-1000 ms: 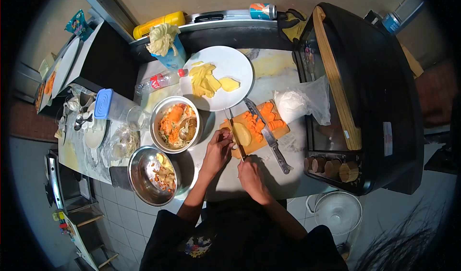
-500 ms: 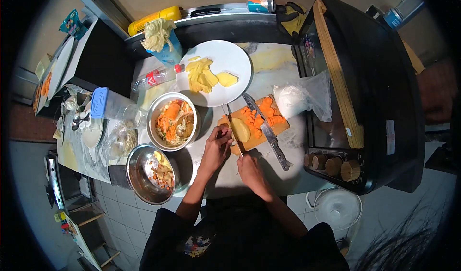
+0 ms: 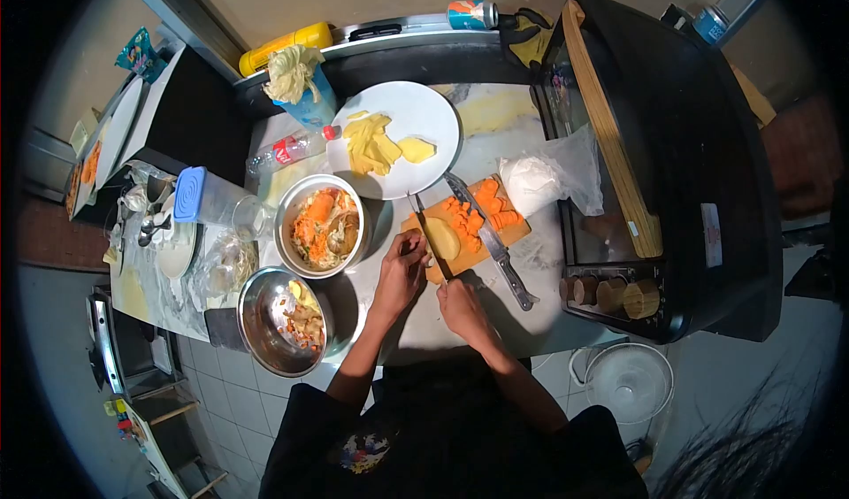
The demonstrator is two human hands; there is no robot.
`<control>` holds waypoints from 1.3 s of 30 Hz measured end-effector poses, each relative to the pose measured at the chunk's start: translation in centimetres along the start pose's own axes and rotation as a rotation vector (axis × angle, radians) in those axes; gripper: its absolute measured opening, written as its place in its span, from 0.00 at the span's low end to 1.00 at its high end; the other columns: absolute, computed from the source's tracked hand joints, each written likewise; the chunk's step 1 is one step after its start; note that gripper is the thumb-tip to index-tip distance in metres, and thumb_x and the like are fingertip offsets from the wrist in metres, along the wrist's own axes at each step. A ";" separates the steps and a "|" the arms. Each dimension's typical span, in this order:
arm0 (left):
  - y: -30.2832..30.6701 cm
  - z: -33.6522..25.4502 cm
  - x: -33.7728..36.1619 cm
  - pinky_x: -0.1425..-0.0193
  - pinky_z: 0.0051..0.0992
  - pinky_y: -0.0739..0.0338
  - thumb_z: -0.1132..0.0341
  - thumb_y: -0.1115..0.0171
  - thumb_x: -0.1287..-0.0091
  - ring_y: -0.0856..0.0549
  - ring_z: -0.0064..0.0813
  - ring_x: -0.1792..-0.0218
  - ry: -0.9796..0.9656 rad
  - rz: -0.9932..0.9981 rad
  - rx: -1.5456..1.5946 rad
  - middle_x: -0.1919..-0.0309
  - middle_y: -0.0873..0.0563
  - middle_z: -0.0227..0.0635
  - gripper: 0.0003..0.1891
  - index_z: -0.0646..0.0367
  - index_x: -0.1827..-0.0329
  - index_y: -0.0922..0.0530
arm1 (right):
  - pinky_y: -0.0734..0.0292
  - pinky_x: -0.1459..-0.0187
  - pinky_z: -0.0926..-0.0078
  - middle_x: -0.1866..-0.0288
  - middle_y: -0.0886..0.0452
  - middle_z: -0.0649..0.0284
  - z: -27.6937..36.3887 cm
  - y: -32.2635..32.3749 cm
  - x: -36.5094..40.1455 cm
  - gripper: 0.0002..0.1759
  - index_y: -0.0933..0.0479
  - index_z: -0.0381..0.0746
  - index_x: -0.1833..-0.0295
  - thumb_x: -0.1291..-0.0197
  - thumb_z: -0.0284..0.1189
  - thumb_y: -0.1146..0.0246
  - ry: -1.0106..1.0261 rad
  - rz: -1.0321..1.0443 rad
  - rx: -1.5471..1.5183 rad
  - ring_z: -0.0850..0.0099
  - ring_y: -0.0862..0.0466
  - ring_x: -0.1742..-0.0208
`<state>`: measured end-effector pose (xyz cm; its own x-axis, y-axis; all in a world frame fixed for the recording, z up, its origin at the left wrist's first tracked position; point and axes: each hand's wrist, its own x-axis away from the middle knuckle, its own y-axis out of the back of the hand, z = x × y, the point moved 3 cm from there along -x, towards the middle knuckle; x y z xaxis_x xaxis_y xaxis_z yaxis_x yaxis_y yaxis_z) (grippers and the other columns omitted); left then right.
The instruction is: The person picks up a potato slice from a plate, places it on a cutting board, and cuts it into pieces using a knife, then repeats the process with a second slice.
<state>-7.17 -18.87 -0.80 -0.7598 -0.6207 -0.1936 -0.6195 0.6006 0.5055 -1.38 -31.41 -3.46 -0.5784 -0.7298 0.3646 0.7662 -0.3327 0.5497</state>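
Note:
My right hand [image 3: 464, 310] is wrapped round the handle of a knife [image 3: 431, 237], whose narrow blade points away from me across the wooden cutting board [image 3: 413, 223]. Along the blade's right side lies a pale yellow potato piece [image 3: 441, 239]. My left hand [image 3: 403, 267] is at the board's left edge, fingers bent and drawn together close to the blade; what they hold, if anything, is hidden. Chopped carrot [image 3: 464, 222] covers the right part of the board. A second, larger knife [image 3: 497, 253] rests slantwise over the board, its dark handle on the counter.
Beyond the board stands a white plate [image 3: 424, 101] with yellow slices. A white pot [image 3: 281, 234] of shredded vegetables and a steel bowl [image 3: 256, 344] of peelings are left. A bag of white powder [image 3: 535, 185] and a black oven [image 3: 707, 198] stand right.
The whole view has shifted slightly. My hands, the knife and the potato piece keep nearly the same places on the board.

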 end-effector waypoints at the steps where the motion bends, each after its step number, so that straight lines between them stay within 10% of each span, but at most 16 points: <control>1: 0.0 0.2 -0.2 0.50 0.31 0.25 0.84 0.40 0.44 0.19 0.44 0.54 -0.008 -0.009 -0.002 0.53 0.23 0.49 0.11 0.73 0.57 0.20 | 0.28 0.64 0.47 0.72 0.23 0.37 0.2 0.2 -0.3 0.16 0.26 0.28 0.70 0.37 0.31 0.47 0.050 -0.029 -0.018 0.39 0.23 0.63; 39: 0.0 0.5 0.1 0.48 0.32 0.24 0.80 0.38 0.44 0.19 0.44 0.54 -0.018 -0.002 -0.019 0.53 0.23 0.49 0.08 0.69 0.60 0.19 | 0.24 0.63 0.51 0.70 0.21 0.41 0.5 0.2 1.4 0.14 0.27 0.31 0.64 0.35 0.33 0.48 0.051 -0.090 0.286 0.42 0.19 0.65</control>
<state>-7.35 -18.66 -1.28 -0.7622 -0.6124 -0.2097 -0.6170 0.5895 0.5212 -2.16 -32.19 -2.50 -0.6203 -0.7362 0.2706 0.5985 -0.2213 0.7700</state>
